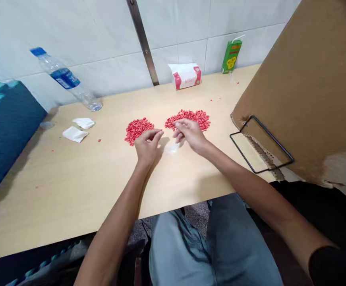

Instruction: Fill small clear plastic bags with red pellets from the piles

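Two heaps of small red pieces lie on the wooden table (71, 186): a left heap (137, 129) and a right heap (190, 118). My left hand (147, 143) rests just right of the left heap, its fingers pinched together. My right hand (190, 134) sits at the near edge of the right heap, fingers curled in a pinch. What either hand holds is too small to make out. A small clear plastic bag (172, 148) lies on the table between and just below the hands.
A plastic water bottle (67, 79) lies tilted against the tiled wall at back left. Two crumpled tissues (79, 129), a tissue pack (186, 75) and a green juice carton (231, 55) are on the table. A large cardboard box (310, 87) with a black wire frame (260, 145) stands at right.
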Tool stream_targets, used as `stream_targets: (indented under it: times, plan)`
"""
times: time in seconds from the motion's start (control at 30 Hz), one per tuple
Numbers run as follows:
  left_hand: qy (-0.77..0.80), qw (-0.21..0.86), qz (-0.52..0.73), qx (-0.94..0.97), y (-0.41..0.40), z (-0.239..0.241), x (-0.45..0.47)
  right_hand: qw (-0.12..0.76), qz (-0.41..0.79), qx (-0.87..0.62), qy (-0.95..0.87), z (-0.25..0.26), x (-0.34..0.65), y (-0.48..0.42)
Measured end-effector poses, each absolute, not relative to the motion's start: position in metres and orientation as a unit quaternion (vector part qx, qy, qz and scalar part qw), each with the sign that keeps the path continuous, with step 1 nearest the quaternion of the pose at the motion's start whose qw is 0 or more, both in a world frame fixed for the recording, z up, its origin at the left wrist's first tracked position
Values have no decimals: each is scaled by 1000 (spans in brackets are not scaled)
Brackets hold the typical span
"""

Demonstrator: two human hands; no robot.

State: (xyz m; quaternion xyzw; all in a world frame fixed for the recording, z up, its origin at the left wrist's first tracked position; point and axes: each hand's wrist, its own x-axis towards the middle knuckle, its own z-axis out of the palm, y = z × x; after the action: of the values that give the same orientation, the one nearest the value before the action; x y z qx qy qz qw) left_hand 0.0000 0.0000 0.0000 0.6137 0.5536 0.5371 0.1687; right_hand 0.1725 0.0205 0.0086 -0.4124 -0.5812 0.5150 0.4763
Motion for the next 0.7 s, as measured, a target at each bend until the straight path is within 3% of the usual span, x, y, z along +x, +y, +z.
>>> stream_targets:
  times: [0.07,0.13,0.33,0.6,0.7]
  plan:
    - [576,124,543,598,5,1,-10,504,367,-497,-603,11,189,26]
    - [602,74,537,586,10,1,-18,475,245,-552,-640,13,204,30]
    - [640,-15,462,614,12,0,-20,302,159,-568,-749,12,222,28]
    - [517,172,278,791,-8,8,-5,220,56,-551,-803,1,197,25]
    - [504,193,240,807,-7,9,-6,205,49,-555,-805,-1,197,27]
